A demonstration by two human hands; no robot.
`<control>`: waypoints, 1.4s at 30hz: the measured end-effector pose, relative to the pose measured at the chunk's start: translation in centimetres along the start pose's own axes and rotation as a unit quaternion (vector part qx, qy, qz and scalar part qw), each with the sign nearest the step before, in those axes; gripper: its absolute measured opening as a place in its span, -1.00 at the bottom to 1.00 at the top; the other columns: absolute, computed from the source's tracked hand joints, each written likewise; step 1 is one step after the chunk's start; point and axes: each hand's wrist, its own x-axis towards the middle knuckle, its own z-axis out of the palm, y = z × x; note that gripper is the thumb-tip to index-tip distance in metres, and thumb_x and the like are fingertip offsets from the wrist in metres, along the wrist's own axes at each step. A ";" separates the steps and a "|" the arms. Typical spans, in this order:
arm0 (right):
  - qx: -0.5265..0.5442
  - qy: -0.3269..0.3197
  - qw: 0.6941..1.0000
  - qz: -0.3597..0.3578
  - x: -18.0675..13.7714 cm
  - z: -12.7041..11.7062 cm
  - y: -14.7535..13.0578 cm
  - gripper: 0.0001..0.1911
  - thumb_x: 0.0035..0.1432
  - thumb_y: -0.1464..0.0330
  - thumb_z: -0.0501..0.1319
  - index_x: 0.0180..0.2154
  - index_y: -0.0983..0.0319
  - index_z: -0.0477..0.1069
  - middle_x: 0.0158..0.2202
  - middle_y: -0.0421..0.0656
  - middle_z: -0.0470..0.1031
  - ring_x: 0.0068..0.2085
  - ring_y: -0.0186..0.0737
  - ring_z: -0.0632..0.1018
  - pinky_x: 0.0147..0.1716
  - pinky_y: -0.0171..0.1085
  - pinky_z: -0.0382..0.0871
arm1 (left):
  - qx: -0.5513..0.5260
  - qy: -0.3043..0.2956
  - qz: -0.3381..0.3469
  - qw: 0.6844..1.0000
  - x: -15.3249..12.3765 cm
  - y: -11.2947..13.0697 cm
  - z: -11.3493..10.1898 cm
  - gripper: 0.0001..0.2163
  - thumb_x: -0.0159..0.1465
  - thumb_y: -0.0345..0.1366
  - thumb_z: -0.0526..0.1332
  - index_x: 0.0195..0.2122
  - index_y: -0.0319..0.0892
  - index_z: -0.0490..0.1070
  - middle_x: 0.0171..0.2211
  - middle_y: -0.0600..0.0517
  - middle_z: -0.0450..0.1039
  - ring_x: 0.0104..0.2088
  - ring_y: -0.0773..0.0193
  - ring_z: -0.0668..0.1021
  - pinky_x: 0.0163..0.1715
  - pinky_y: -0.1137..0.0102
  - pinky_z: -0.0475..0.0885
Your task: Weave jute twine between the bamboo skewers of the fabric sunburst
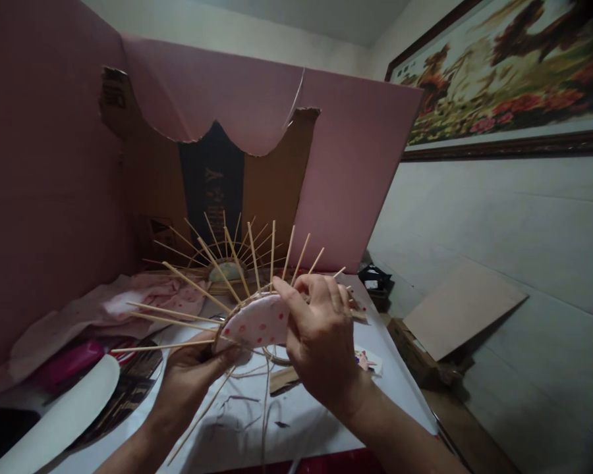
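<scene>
A half-round piece covered in white cloth with red dots [257,324] is held up above the table, thin wooden sticks [226,266] fanning out from its curved edge. My left hand [192,372] grips its lower left corner, the thumb lying along the front. At the right, my right hand [323,329] closes round the other end, with its thumb and fingertips at the curved rim by the sticks. Twine [265,401] hangs below the piece. Behind it stands a similar half-round piece with sticks [227,270], leaning near the cardboard.
Torn brown cardboard [277,178] stands against pink panels [340,164]. On the white table [326,428] are dotted pink cloth [163,296], a magenta object [76,362], a white curved sheet [64,421] and a cardboard scrap [282,380]. Cardboard pieces [464,306] lean by the right wall.
</scene>
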 end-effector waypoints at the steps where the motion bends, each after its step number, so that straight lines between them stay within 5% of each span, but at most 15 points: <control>1: 0.006 -0.008 1.000 0.000 0.0 0.0 -0.1 -0.54 0.09 0.55 0.07 0.04 0.20 0.37 -0.24 -0.04 0.35 -0.20 -0.05 0.29 -0.22 -0.08 0.16 | 0.008 0.002 0.006 1.000 0.0 0.0 0.0 -0.81 -0.04 -0.22 0.40 -0.44 -0.21 0.57 -0.51 -0.01 0.51 -0.45 0.23 0.48 -0.43 0.43 0.40; 7: 0.100 -0.032 0.994 0.023 0.0 0.1 -0.4 -0.64 0.07 0.58 0.06 -0.13 0.21 0.46 -0.23 -0.07 0.34 -0.20 -0.10 0.30 -0.19 -0.12 0.22 | -0.008 0.007 0.002 1.000 0.0 0.3 0.2 -0.86 -0.06 -0.25 0.41 -0.51 -0.19 0.56 -0.55 0.03 0.47 -0.51 0.30 0.43 -0.51 0.48 0.35; 15: 0.128 0.008 0.992 0.006 -0.4 -0.3 -0.9 -0.63 0.12 0.55 0.08 -0.05 0.22 0.41 -0.17 -0.03 0.33 -0.14 -0.08 0.31 -0.13 -0.06 0.21 | -0.055 0.023 -0.046 0.997 0.0 0.1 0.1 -0.80 -0.13 -0.27 0.45 -0.52 -0.24 0.52 -0.63 0.10 0.35 -0.62 0.47 0.25 -0.66 0.57 0.15; 18: 0.236 0.032 0.970 0.040 -1.2 0.2 -1.8 -0.87 0.21 0.41 0.11 -0.30 0.26 0.43 -0.31 -0.08 0.36 -0.23 -0.16 0.35 -0.20 -0.14 0.23 | -0.107 0.049 -0.053 0.992 0.5 0.8 -0.2 -0.76 -0.15 -0.25 0.46 -0.53 -0.24 0.47 -0.66 0.16 0.24 -0.64 0.50 0.18 -0.66 0.59 0.12; 20: 0.350 -0.038 0.926 0.136 -1.9 1.3 -2.2 -0.68 0.22 0.26 0.14 -0.55 0.24 0.28 -0.52 -0.21 0.27 -0.42 -0.28 0.31 -0.37 -0.25 0.20 | -0.134 0.061 -0.036 0.988 0.8 1.4 -0.7 -0.74 -0.13 -0.24 0.45 -0.60 -0.23 0.38 -0.68 0.19 0.15 -0.65 0.51 0.15 -0.67 0.60 0.09; 23: 0.539 -0.105 0.775 0.314 -2.4 3.7 -2.4 -0.56 -0.02 0.02 0.30 -0.52 0.22 0.25 -0.59 -0.30 0.20 -0.52 -0.36 0.25 -0.51 -0.33 0.13 | -0.162 0.066 -0.022 0.984 1.2 2.0 -1.4 -0.64 -0.11 -0.23 0.44 -0.69 -0.21 0.21 -0.71 0.22 0.03 -0.67 0.53 0.06 -0.71 0.59 -0.01; 26: 0.700 -0.112 0.606 0.361 -2.3 5.2 -2.7 -0.44 -0.19 -0.05 0.36 -0.33 0.25 0.35 -0.44 -0.21 0.38 -0.43 -0.34 0.36 -0.44 -0.34 0.23 | -0.179 0.042 -0.042 0.982 1.2 1.8 -1.6 -0.62 -0.12 -0.21 0.45 -0.69 -0.21 0.20 -0.72 0.23 -0.01 -0.69 0.54 0.01 -0.72 0.58 -0.08; 29: 0.763 -0.119 0.509 0.380 -2.0 5.3 -3.2 -0.46 -0.25 0.00 0.42 -0.37 0.27 0.39 -0.52 -0.25 0.37 -0.50 -0.40 0.32 -0.49 -0.39 0.20 | -0.169 0.002 -0.071 0.983 0.8 1.1 -1.0 -0.65 -0.12 -0.18 0.45 -0.66 -0.22 0.28 -0.72 0.23 0.03 -0.70 0.56 -0.01 -0.72 0.58 -0.11; 32: 0.776 -0.101 0.461 0.420 -1.8 5.1 -3.6 -0.55 -0.22 0.18 0.47 -0.34 0.29 0.41 -0.54 -0.27 0.40 -0.57 -0.46 0.29 -0.62 -0.44 0.11 | -0.142 -0.020 -0.092 0.985 0.4 0.8 -0.2 -0.71 -0.13 -0.19 0.46 -0.53 -0.24 0.43 -0.69 0.18 0.22 -0.70 0.58 0.09 -0.72 0.61 -0.04; 36: 0.801 -0.046 0.425 0.419 -1.5 5.4 -3.3 -0.70 -0.12 0.35 0.44 -0.32 0.28 0.43 -0.45 -0.22 0.51 -0.51 -0.40 0.44 -0.62 -0.44 0.25 | -0.131 -0.024 -0.123 0.983 0.1 1.3 0.2 -0.66 -0.15 -0.25 0.48 -0.35 -0.22 0.49 -0.52 0.04 0.49 -0.52 0.38 0.49 -0.54 0.56 0.31; 42: 0.806 -0.031 0.393 0.442 -1.0 5.2 -2.7 -0.71 -0.13 0.37 0.44 -0.34 0.31 0.44 -0.47 -0.21 0.54 -0.54 -0.40 0.48 -0.60 -0.45 0.37 | -0.152 -0.021 -0.089 0.984 0.1 1.8 -0.5 -0.67 -0.07 -0.27 0.44 -0.26 -0.18 0.49 -0.45 0.02 0.53 -0.47 0.33 0.51 -0.46 0.50 0.39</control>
